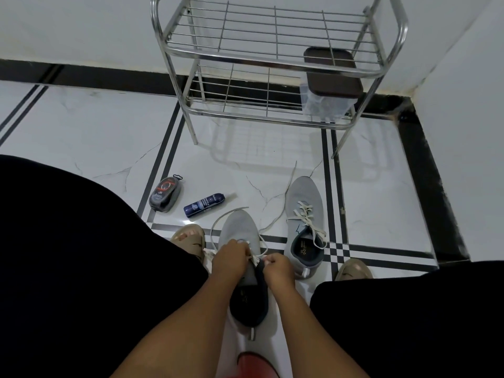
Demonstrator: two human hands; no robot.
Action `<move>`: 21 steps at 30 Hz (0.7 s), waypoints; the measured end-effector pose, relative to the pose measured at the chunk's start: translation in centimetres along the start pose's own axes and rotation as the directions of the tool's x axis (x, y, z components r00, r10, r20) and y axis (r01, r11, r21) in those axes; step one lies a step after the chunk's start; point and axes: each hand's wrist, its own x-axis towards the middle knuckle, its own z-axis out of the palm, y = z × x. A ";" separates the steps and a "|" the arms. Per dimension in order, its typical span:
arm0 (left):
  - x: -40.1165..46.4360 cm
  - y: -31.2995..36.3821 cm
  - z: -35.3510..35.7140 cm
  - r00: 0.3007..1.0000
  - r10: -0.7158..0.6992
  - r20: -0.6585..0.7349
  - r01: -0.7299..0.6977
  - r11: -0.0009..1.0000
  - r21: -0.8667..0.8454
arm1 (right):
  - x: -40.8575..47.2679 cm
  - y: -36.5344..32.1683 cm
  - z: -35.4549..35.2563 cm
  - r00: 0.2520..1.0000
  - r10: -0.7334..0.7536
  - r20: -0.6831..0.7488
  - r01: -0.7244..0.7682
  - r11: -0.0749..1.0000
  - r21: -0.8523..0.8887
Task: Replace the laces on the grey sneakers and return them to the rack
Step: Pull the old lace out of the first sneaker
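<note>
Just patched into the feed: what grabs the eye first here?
Both hands, left and right, pinch a white lace over the near grey sneaker on the floor between the knees. The second sneaker stands to its right, already laced. Behind them is a steel rack, its shelves bare except for a brown-lidded box at the right; a polish sponge and a blue spray can lie to the left.

You're in a home, in a tiled corner: a steel shoe rack (272,58) stands against the white wall (81,25), and shoe polish (165,194) and a spray can (204,204) lie before the rack.
</note>
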 end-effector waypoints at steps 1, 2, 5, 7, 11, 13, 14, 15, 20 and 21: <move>0.0 0.0 0.2 1.000 0.009 0.005 -0.009 1.000 0.016 | 0.2 0.1 0.1 1.000 0.010 -0.006 -0.010 0.999 0.037; 0.1 0.1 0.3 1.000 -0.002 0.009 0.002 1.000 0.017 | 0.3 0.2 0.2 1.000 0.015 -0.011 -0.015 0.998 0.064; 0.7 0.5 -0.4 0.995 -0.019 0.096 0.019 1.000 0.002 | 0.6 0.6 0.4 1.000 0.017 -0.005 -0.017 0.995 0.103; 1.0 0.0 -1.2 0.989 -0.044 0.142 0.076 0.971 -0.227 | 0.8 0.9 0.1 0.998 0.050 -0.027 -0.045 0.986 0.158; 1.3 -0.6 -1.7 0.901 -0.321 0.291 0.425 0.521 -0.741 | 1.5 1.1 -0.8 0.994 0.077 -0.072 -0.063 0.981 0.182; 2.1 -0.2 -1.3 0.929 -0.328 0.171 0.369 0.843 -0.391 | 1.6 0.9 -0.8 0.996 0.060 -0.069 -0.048 0.985 0.163; 2.1 0.0 -1.0 0.968 -0.247 0.047 0.251 0.947 -0.199 | 1.6 0.9 -0.6 0.996 0.057 -0.066 -0.045 0.984 0.170; 1.9 0.3 -0.9 0.984 -0.174 -0.022 0.171 0.980 -0.099 | 1.6 0.9 -0.5 0.996 0.058 -0.061 -0.046 0.983 0.180; 1.5 1.2 0.1 0.940 -0.337 -0.050 0.281 0.850 -0.445 | 1.6 0.8 -0.4 0.997 0.059 -0.054 -0.048 0.982 0.184; 1.8 1.0 -0.6 0.879 -0.476 0.015 0.351 0.626 -0.697 | 1.6 0.8 -0.5 0.996 0.063 -0.060 -0.051 0.981 0.185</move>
